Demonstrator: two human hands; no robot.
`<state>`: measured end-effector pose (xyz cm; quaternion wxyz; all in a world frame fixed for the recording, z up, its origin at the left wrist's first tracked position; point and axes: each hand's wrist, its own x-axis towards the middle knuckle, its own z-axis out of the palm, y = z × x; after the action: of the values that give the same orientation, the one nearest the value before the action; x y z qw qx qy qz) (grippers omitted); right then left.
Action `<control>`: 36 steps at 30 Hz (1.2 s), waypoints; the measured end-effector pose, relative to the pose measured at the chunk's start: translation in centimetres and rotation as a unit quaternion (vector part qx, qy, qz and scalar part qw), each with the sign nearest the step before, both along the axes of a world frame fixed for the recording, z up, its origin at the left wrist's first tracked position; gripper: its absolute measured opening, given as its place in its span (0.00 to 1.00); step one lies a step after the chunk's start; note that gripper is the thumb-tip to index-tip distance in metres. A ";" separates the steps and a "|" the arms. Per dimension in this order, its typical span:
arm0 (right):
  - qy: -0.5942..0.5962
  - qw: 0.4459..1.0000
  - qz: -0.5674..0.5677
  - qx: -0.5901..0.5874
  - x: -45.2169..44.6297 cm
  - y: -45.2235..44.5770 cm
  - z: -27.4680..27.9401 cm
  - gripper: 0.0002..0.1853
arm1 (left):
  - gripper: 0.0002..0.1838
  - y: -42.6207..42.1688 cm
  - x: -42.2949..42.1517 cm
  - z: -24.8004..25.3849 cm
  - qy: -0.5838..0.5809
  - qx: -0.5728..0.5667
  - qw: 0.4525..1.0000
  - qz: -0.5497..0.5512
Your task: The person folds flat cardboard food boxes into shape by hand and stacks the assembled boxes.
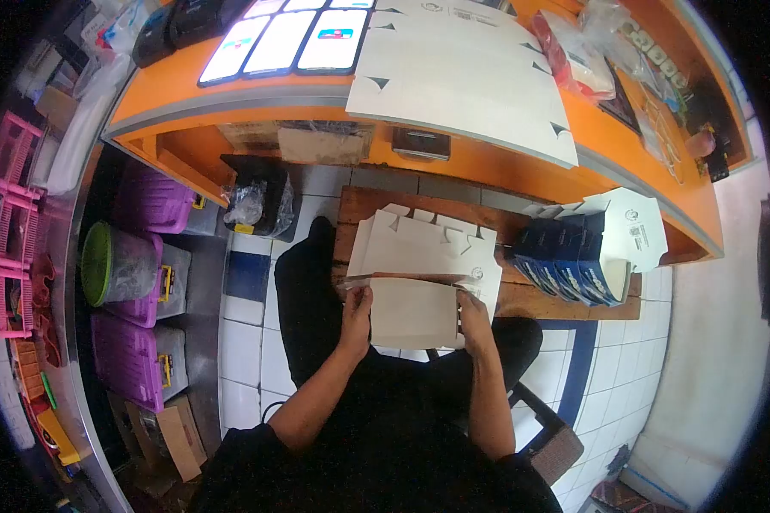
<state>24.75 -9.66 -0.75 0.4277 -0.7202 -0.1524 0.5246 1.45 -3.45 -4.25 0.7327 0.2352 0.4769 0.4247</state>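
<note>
Between my two hands is a partly folded cardboard box [414,315], its plain pale inside facing up, held above my lap. My left hand [357,320] grips its left side, fingers closed on the edge. On the opposite side my right hand [473,318] is closed round the right edge, with some fingers hidden behind the card. Just beyond the box, flat die-cut cardboard blanks [421,245] lie in a stack on a low wooden bench [496,203]. Several folded blue and white boxes [565,261] stand in a row at the bench's right end.
Large white cardboard sheets [462,73] and several phones [269,44] with lit screens lie on the orange counter [162,101] ahead. Purple-lidded bins [128,359] and a green-rimmed bucket [120,265] stand at left. A plastic-wrapped packet [573,64] sits on the counter's right.
</note>
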 end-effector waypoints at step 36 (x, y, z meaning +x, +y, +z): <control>-0.348 0.845 0.361 0.185 -3.8 -2.1 12.4 0.67 | 0.27 3.0 -2.8 3.8 0.184 -0.044 0.954 -0.232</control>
<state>20.94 -11.80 11.63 0.2520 -0.6573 -0.6346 0.3188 -1.36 -0.47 -0.47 0.7201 0.3808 0.5541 0.1714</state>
